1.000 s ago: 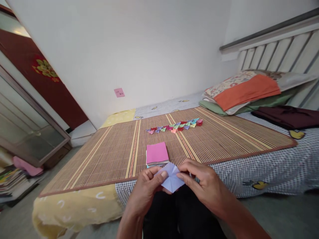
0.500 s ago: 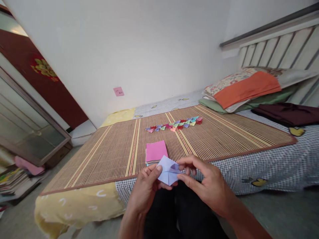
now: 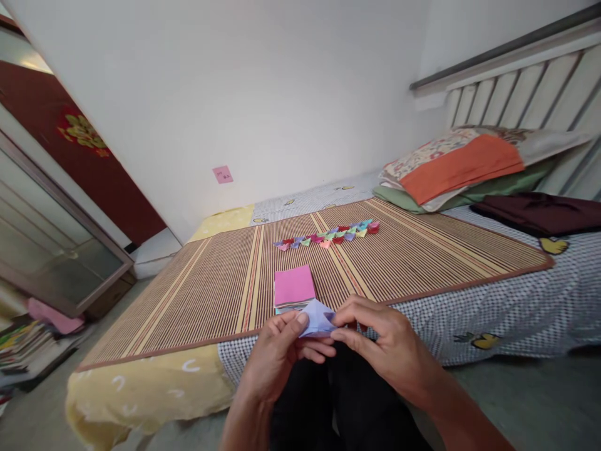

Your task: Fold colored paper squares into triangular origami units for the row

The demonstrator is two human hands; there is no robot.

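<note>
A light purple piece of folded origami paper (image 3: 315, 317) is held over my lap, at the near edge of the bed. My left hand (image 3: 280, 341) pinches its left side, thumb on top and fingers underneath. With thumb and fingertips, my right hand (image 3: 382, 335) grips the paper's right corner. Just beyond the hands lies a stack of square paper (image 3: 294, 285) with a pink sheet on top. Farther back, small folded paper pieces (image 3: 328, 235) in several colours lie in a slanting row.
A striped mat (image 3: 225, 288) covers much of the bed. Pillows (image 3: 462, 166) and a dark folded cloth (image 3: 535, 212) lie at the right, near a white radiator (image 3: 516, 94). A pink note (image 3: 222, 174) is stuck to the wall. Books (image 3: 23, 344) are piled at lower left.
The purple paper has gone from an open diamond with its lower point showing to a flatter, triangle-like shape. Both hands keep hold of it.
</note>
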